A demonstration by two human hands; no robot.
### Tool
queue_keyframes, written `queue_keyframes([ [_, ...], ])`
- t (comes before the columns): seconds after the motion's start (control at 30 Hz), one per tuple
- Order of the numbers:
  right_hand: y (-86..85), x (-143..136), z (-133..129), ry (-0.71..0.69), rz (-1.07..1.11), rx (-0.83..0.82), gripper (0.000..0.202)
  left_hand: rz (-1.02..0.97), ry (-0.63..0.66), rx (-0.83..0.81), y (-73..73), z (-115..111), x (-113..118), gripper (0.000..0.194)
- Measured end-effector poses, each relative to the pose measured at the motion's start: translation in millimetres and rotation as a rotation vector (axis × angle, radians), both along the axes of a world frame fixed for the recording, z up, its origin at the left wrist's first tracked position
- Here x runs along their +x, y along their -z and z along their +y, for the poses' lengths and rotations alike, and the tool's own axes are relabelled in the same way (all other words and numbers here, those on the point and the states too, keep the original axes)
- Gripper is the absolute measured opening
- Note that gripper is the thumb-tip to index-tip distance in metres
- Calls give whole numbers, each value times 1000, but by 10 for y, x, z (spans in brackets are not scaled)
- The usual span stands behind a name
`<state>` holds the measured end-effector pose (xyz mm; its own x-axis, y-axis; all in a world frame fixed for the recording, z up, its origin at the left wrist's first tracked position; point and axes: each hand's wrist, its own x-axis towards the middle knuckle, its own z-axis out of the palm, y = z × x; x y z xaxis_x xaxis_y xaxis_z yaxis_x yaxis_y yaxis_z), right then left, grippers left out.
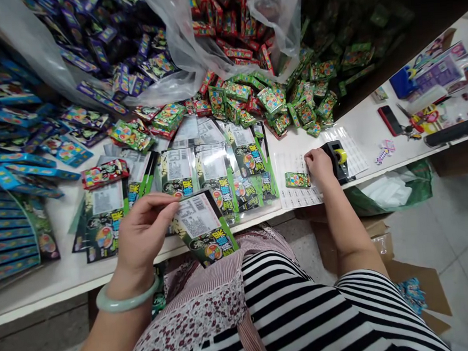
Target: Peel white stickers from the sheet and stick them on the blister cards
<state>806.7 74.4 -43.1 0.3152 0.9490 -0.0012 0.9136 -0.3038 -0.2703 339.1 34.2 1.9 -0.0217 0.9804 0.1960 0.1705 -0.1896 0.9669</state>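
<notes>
Pinched by its top corner between thumb and fingers, a flat black-and-green candy packet (pixel 205 228) hangs from my left hand (pixel 144 230) over the table's front edge. Its white label panel faces up. My right hand (pixel 319 164) is closed, fingertips down on a white sheet of printed labels (pixel 300 198); what they hold, if anything, is hidden. A small green candy box (pixel 297 180) lies on that sheet just left of the hand. Close on the hand's right stands a black tape dispenser (pixel 339 163) with yellow tape.
More packets (pixel 177 166) lie overlapping along the white table (pixel 65 286). Behind are heaps of green boxes (pixel 272 100), red boxes (pixel 235 52) and purple boxes (pixel 131 78), partly in clear plastic bags. Blue boxes (pixel 9 234) stack at left. A red-and-black phone-like object (pixel 390 120) lies right.
</notes>
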Motion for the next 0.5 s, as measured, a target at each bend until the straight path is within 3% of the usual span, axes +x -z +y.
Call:
queue_keyframes([
  [0.17, -6, 15, -33, 13, -11, 35, 41, -3, 36, -33, 10, 33, 32, 5],
  [0.37, -21, -11, 126, 10, -89, -65, 27, 15, 17, -4, -9, 16, 12, 5],
  [0.5, -24, -17, 104, 18, -99, -80, 32, 18, 1, -22, 13, 14, 9, 5],
])
